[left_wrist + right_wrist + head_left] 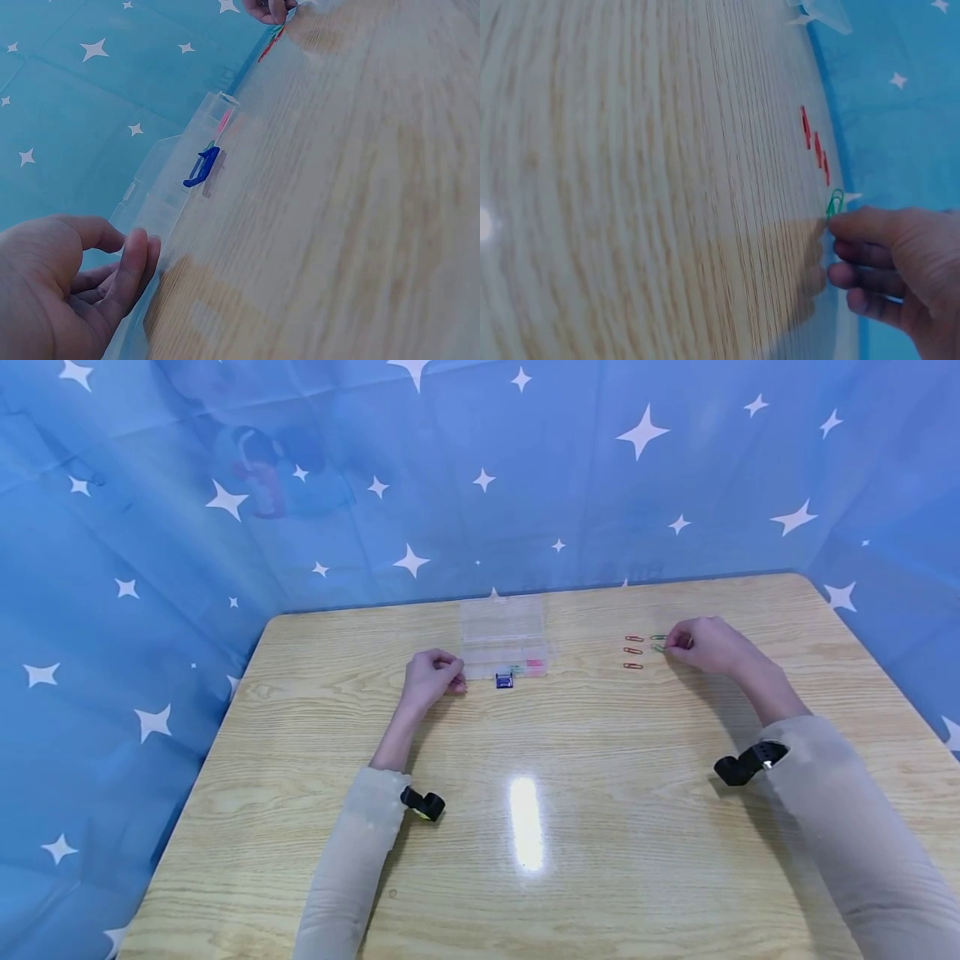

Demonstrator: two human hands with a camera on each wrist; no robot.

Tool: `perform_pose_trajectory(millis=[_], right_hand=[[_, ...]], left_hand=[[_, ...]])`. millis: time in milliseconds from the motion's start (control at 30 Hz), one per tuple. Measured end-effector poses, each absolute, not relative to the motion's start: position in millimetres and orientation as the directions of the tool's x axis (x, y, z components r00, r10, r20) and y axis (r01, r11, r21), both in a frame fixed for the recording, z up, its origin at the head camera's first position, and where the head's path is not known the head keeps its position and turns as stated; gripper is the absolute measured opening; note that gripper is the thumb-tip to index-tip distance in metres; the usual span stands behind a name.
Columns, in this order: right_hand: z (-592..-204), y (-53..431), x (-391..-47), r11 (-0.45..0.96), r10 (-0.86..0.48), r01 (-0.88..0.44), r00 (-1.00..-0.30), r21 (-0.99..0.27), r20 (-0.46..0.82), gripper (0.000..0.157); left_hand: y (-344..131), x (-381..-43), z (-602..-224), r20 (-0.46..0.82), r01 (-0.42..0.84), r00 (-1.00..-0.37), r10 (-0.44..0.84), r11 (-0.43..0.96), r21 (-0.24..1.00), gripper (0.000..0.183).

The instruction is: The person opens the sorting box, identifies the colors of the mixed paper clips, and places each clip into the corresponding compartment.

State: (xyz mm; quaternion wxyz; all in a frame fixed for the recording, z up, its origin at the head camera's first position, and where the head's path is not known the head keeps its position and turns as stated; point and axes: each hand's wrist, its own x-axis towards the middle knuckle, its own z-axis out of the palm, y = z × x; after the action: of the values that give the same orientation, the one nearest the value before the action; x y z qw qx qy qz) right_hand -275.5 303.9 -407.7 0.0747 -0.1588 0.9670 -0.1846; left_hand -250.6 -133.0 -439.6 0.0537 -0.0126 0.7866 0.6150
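Note:
My left hand [433, 679] is at the left front corner of an open clear plastic box [501, 627], its thumb and fingers pinching the edge. A small dark blue clip-like piece [201, 168] is at the box's front wall. Inside the front compartments lie pink pieces [535, 663] and green pieces [517, 668]. Off to the right, my right hand [705, 645] pinches one end of a green paper clip [836, 201] between thumb and forefinger. Another green paper clip [658, 637] lies just behind it. Three red paper clips [633, 651] lie in a column to the left.
The wooden table [600, 827] ends at the back against a blue curtain [525, 510] with white stars. The box lid stands raised toward the curtain. A bright light reflection [527, 823] shows on the tabletop. Both sleeves carry small black wrist cameras.

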Motion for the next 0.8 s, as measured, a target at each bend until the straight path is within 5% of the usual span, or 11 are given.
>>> perform_pose_trajectory(millis=[800], right_hand=[[-390.6, 256.5, -274.2, 0.821, -0.431, -0.407, -0.902, -0.401, 0.032, 0.011]], left_hand=[[-133.5, -250.3, -439.0, -0.089, -0.074, -0.995, 0.052, 0.244, 0.967, 0.016]])
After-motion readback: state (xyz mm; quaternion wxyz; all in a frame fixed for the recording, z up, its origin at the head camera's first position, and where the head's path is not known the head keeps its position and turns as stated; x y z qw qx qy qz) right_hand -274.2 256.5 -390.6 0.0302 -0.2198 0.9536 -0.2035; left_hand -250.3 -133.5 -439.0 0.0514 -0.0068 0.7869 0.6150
